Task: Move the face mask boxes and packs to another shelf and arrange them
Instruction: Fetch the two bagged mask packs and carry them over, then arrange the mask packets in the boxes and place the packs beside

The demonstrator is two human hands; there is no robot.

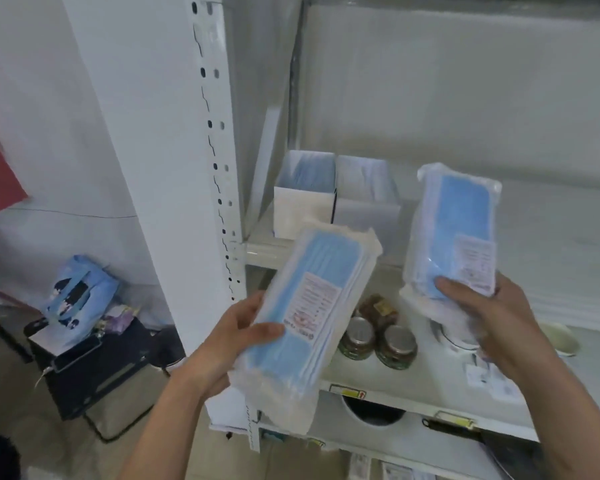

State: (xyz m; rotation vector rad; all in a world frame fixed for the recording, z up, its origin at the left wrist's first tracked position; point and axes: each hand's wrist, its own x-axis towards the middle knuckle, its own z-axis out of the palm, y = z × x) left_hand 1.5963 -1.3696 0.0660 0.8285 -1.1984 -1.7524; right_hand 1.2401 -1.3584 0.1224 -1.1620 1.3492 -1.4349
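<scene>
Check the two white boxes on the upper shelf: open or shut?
Open. Both boxes have no top flap showing, and blue masks are visible inside.

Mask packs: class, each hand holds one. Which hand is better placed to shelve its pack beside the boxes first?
Probably the right hand: its pack is already over the shelf, near the boxes. The left hand's pack sits lower.

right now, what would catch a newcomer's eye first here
Two clear-wrapped packs of blue face masks are held up before the shelves: the left hand grips the left pack, the right hand grips the right pack. Behind them, two open white mask boxes stand side by side on the upper shelf.
</scene>
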